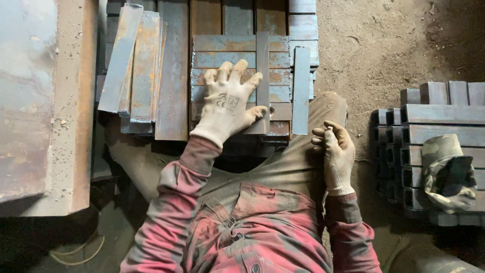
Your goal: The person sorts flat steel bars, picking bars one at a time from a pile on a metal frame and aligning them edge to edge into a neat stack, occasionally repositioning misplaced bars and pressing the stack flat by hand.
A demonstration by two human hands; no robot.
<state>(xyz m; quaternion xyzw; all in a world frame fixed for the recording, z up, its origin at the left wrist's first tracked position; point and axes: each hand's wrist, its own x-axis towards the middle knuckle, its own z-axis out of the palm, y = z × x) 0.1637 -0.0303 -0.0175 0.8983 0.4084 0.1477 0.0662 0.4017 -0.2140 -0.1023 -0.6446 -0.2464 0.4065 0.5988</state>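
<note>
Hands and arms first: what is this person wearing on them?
Both the left hand and the right hand wear pale, grimy knitted work gloves; the left bears a dark printed mark on its back. The sleeves are faded red, smeared with grey dust.

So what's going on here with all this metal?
A person in a stained red shirt sits on a dirt floor among cut steel pieces. Their gloved left hand lies flat on a stack of rusty flat steel bars, beside one bar laid crosswise on top. The gloved right hand rests on their knee, holding nothing that shows. To the right, a cap sits on a pile of square steel tubes.
</note>
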